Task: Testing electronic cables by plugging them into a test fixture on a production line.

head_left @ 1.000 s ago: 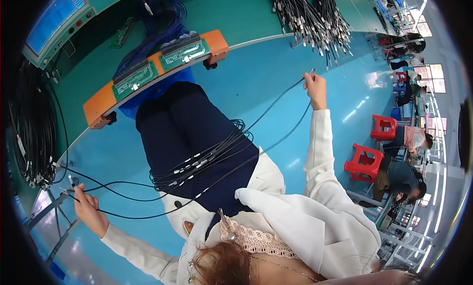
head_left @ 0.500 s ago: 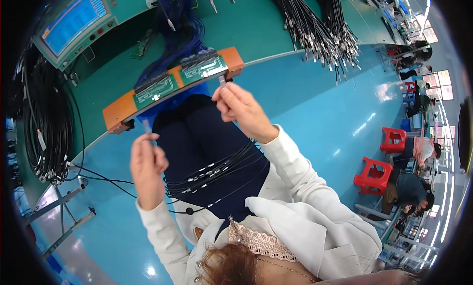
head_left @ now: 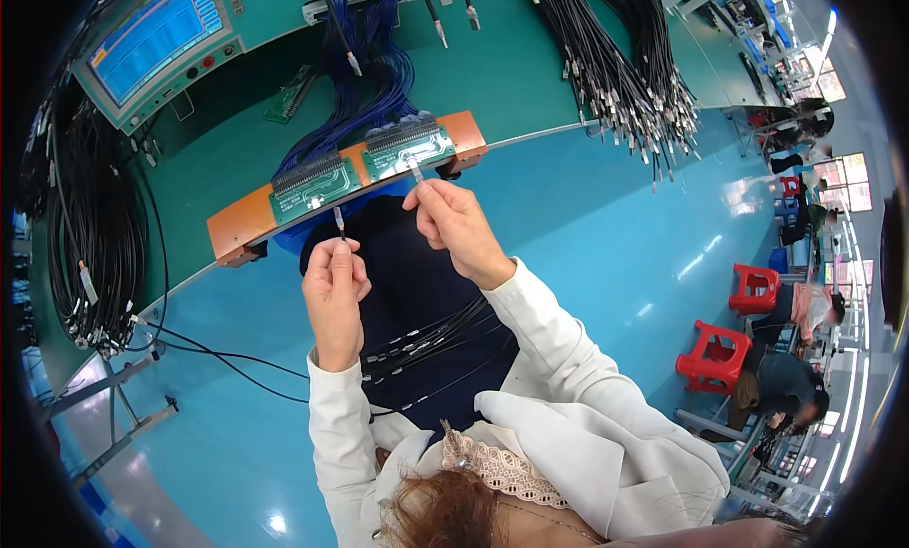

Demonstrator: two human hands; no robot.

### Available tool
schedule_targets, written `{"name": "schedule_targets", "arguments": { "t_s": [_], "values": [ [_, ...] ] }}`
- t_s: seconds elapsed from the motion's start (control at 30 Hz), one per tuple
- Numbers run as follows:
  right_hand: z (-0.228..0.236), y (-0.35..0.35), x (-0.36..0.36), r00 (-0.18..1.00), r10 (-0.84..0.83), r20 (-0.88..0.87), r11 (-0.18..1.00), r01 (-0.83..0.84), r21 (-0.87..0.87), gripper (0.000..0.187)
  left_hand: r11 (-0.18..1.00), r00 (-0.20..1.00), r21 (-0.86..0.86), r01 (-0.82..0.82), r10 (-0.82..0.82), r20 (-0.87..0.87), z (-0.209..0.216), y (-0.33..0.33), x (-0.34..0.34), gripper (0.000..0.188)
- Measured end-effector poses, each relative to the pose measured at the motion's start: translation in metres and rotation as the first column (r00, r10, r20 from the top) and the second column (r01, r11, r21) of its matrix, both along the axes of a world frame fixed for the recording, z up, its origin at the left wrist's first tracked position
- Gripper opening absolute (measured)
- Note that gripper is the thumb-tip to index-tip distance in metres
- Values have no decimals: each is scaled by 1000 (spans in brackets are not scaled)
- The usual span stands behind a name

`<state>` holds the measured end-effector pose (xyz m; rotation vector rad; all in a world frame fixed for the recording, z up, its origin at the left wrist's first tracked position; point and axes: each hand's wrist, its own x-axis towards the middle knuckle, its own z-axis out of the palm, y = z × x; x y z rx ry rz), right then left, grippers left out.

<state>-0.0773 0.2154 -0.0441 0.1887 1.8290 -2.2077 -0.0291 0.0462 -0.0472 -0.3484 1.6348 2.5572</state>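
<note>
Between the fingertips of my left hand (head_left: 334,297), closed, is a cable connector (head_left: 340,217) with a metal end, held at the front edge of the left green circuit board (head_left: 312,194). My right hand (head_left: 456,223) pinches another cable connector (head_left: 415,171) at the edge of the right green circuit board (head_left: 409,152). Whether either connector is seated cannot be made out. Both boards sit on an orange fixture (head_left: 240,228) at the table edge, with dark blue wires (head_left: 355,103) running back from them. Several black cables (head_left: 431,340) lie across my lap.
A tester with a lit screen (head_left: 156,42) stands at the back left. Black cable bundles hang at the left (head_left: 90,217) and lie at the back right (head_left: 615,75) of the green table (head_left: 502,84). Red stools (head_left: 715,357) and seated people (head_left: 791,373) are farther right.
My left hand has moved right and slightly down, bringing its connector to the left board. My right hand has shifted slightly; its connector now overlaps the right board's edge.
</note>
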Motion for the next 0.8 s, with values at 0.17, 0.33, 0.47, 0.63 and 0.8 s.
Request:
{"name": "schedule_targets", "arguments": {
  "t_s": [0.17, 0.33, 0.47, 0.63, 0.8],
  "values": [
    [4, -2, 0, 997, 18, 69, 988, -7, -151, 27, 1000, 998, -5, -19, 20, 53, 1, 0, -4, 20],
    [7, -7, 0, 999, -30, 31, 992, 33, -120, 28, 997, 996, -21, -80, 80, 25, 2, 7, -8, 21],
    [5, -7, -1, 999, -34, -8, 999, 34, -42, 28, 991, 991, -34, -128, 128, 27, 1, 6, -9, 18],
    [7, -7, -2, 1000, -21, 5, 999, 21, -30, 28, 973, 984, -150, -174, 176, 0, 5, 3, -7, 17],
    [6, -6, -3, 1000, -13, 9, 999, 14, -42, 28, 957, 981, -218, -192, 196, -5, 3, 0, -9, 16]
  ]
}}
